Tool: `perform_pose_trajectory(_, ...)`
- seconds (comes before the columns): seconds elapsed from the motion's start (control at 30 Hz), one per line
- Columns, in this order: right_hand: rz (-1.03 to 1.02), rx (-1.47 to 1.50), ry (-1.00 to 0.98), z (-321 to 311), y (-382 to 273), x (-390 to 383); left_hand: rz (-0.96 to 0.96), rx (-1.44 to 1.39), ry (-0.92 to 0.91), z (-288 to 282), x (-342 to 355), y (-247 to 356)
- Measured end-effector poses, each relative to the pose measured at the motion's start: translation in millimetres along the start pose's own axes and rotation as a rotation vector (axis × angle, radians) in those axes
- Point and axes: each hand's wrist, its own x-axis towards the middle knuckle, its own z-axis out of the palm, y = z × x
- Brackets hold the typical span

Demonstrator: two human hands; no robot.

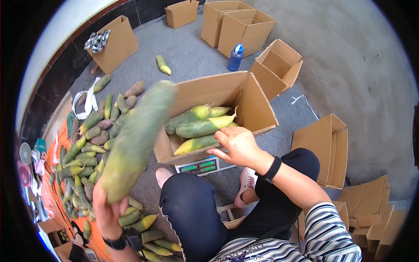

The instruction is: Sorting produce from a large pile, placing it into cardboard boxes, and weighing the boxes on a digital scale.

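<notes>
My left hand (110, 208) is closed round the lower, yellowish end of a large green radish (139, 135), raised to the left of an open cardboard box (257, 105). The radish is smeared by motion. My right hand (239, 147) grips the near rim of the box at its right, thumb outside and fingers over the edge. Inside lie several green radishes (203, 126) with yellow ends. The box stands on a scale (205, 167) with lit green displays.
A big pile of green radishes (83, 161) covers the floor and an orange sheet (50, 196) at left. Near my left knee lie more radishes (144, 223). Empty cardboard boxes (244, 32) stand behind and at right. A blue bottle (235, 57) stands beyond the box.
</notes>
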Motion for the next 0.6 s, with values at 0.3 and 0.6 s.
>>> perform_pose_trajectory(0.3, -0.034, 0.046, 0.011, 7.0, 7.9, -12.6, -0.057, 0.603, -0.091, 70.5, 47.8, -2.7)
perform_pose_trajectory(0.6, 0.018, 0.147, 0.021, 3.3, 16.9, -18.9, 0.231, 1.312, -0.269, 137.5, -21.3, -1.7)
